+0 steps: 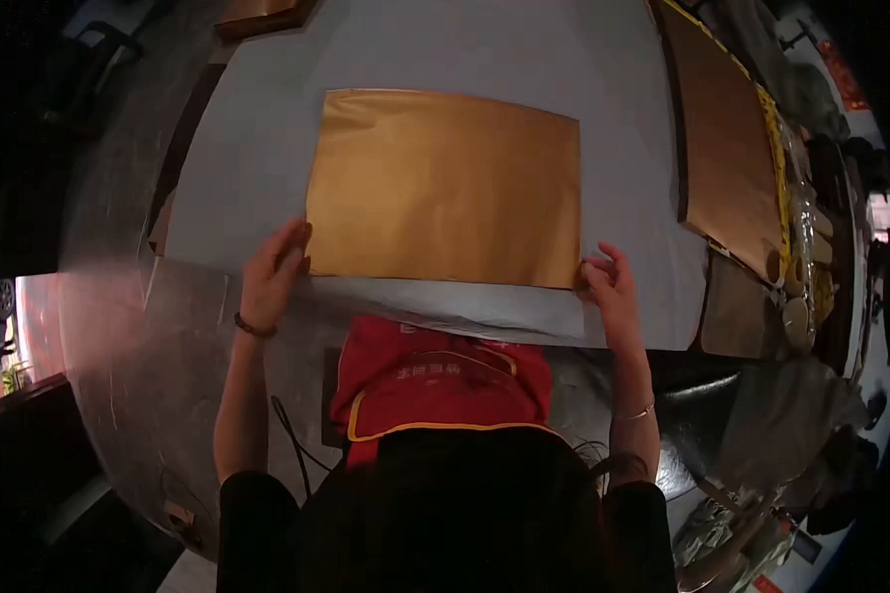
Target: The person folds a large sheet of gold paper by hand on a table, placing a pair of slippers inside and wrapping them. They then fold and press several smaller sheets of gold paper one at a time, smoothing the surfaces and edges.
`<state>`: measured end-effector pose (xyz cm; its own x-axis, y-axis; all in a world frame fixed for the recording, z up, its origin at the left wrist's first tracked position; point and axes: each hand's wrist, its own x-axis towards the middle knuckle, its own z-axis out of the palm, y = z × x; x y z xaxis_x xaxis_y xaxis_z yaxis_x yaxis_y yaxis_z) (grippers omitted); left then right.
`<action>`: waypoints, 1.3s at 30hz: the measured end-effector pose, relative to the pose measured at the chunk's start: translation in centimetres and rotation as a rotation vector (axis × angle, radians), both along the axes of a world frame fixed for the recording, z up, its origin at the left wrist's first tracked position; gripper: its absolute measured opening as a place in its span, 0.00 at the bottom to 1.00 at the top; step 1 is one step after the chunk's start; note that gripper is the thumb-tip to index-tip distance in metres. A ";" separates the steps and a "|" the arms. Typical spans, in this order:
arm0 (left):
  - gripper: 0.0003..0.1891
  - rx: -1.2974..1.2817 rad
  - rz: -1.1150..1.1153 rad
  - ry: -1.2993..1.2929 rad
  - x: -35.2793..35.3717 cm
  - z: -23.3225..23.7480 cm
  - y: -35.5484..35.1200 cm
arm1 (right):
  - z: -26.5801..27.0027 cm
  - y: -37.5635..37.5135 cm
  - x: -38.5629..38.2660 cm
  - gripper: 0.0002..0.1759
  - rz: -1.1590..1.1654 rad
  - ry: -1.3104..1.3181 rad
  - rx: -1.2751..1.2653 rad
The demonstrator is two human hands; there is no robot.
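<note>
A gold-coloured sheet (445,188), rectangular and slightly wrinkled, lies in front of me on a larger pale grey sheet (623,79). At its lower left edge is my left hand (273,272), with the fingers curled in against the edge and the thumb close to them. My right hand (613,292) pinches the lower right corner between thumb and forefinger, while its other fingers are bent and raised. Below the gold sheet, a strip of the grey sheet's front edge looks creased and hangs toward my red apron (445,381).
More brown-gold sheets (727,148) lie along the right side, with yellow strips (773,148) and clear wrapping beside them. Another brown piece (262,15) sits at the far left. A dark cable (292,435) hangs near my left forearm.
</note>
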<state>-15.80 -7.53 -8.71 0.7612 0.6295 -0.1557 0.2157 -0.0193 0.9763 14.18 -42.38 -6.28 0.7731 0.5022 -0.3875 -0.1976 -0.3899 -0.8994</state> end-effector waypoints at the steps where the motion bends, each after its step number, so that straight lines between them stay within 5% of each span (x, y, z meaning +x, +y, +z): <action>1: 0.22 0.096 -0.046 -0.024 0.2 -0.4 0.3 | -0.3 0.1 0.0 0.25 -0.023 -0.030 0.011; 10: 0.20 0.101 0.063 -0.001 1.2 1.2 -1.1 | 1.8 1.8 -0.3 0.29 0.110 0.151 0.011; 11: 0.19 0.529 0.054 0.072 1.0 0.2 -0.7 | 2.0 2.2 -0.3 0.29 0.124 0.157 0.015; 14: 0.21 0.879 0.013 0.050 3.7 2.9 -3.5 | 2.7 3.2 -0.1 0.32 0.045 0.309 0.213; 21: 0.28 1.150 -0.248 0.033 10.7 3.3 -12.5 | 2.8 3.1 0.7 0.31 0.024 0.451 0.525; 27: 0.22 1.439 0.008 0.046 10.8 0.9 -10.4 | 2.8 3.3 1.1 0.27 -0.024 0.529 0.628; 39: 0.15 1.512 -0.106 0.141 5.9 -0.4 -0.4 | 0.4 3.4 0.8 0.22 -0.058 0.384 0.401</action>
<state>-9.88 -7.89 -9.12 0.8464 0.2047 0.4916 0.2359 -0.9718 -0.0013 14.95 -38.95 -5.90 0.6448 0.6290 -0.4343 -0.5513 -0.0110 -0.8342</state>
